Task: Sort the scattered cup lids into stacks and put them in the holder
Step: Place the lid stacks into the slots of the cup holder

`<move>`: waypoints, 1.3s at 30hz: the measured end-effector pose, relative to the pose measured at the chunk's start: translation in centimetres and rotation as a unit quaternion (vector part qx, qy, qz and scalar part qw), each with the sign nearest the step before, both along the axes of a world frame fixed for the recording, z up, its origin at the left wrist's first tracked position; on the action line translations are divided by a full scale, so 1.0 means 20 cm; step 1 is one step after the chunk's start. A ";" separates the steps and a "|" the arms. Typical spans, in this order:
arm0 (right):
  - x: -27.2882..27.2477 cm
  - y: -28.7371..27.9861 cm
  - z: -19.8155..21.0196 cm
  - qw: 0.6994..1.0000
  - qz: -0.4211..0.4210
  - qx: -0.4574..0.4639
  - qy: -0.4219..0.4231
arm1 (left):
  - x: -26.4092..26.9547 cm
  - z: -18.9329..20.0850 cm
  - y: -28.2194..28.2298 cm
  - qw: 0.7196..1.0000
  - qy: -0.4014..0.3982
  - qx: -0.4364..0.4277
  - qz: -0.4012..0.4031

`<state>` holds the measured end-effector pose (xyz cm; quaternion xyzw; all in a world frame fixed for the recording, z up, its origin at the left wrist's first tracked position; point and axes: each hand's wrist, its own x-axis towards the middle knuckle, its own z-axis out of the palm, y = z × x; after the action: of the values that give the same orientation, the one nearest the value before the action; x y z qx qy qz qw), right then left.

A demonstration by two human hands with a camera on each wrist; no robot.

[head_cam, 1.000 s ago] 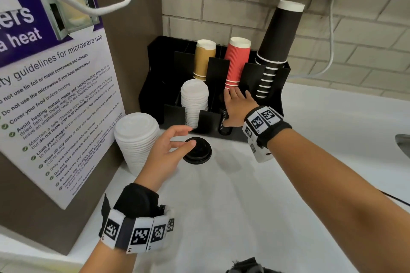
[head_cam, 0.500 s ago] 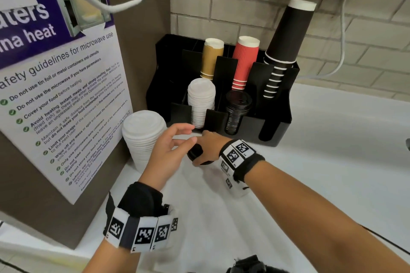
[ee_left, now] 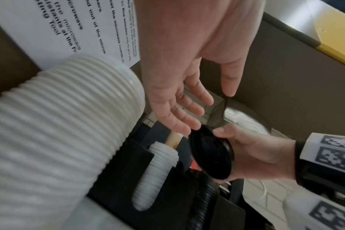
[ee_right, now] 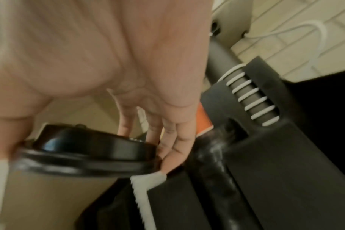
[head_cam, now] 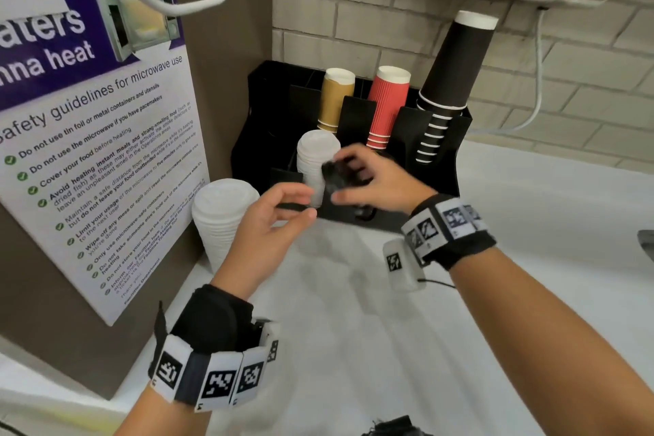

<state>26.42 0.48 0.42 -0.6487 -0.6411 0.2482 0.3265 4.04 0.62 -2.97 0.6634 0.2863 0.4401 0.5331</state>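
Note:
My right hand (head_cam: pixel 348 179) pinches a single black cup lid (head_cam: pixel 334 173) by its rim, just in front of the black holder (head_cam: pixel 442 166). The right wrist view shows the black lid (ee_right: pixel 85 157) level, between the thumb and the fingers (ee_right: pixel 175 140). My left hand (head_cam: pixel 300 205) hovers just left of it, holding nothing; in the left wrist view its straight fingers (ee_left: pixel 189 112) almost touch the lid (ee_left: pixel 211 154). The holder has a stack of small white lids (head_cam: pixel 315 159) and a stack of black lids (ee_left: pixel 203 202) in its front slots. A taller stack of large white lids (head_cam: pixel 226 219) stands on the counter at the left.
Tan cups (head_cam: pixel 334 99), red cups (head_cam: pixel 387 106) and a tall stack of black cups (head_cam: pixel 449 81) stand upside down in the holder's back slots. A board with a microwave poster (head_cam: pixel 99 138) closes off the left. A brick wall (head_cam: pixel 354 18) is behind, and the white counter (head_cam: pixel 354 329) runs right.
My right hand left the holder's black lid stack, came down to the black lid at my left hand, took it and lifted it toward the holder. My left hand let go.

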 end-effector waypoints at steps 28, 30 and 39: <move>0.25 0.17 0.01 0.957 -0.102 -0.109 -0.249 | -0.19 -0.09 0.12 0.904 0.298 0.105 0.288; 0.20 0.15 0.03 0.940 -0.116 -0.094 -0.307 | -0.19 -0.10 0.12 0.911 0.290 0.081 0.283; -0.43 0.10 -0.16 0.981 0.141 -0.131 -0.005 | -0.15 -0.12 0.14 0.957 0.177 -0.124 0.194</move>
<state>17.85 2.41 -2.81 -0.5900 -0.6898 0.3706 0.1971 1.05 3.50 -5.27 0.5916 0.5515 0.3712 0.4562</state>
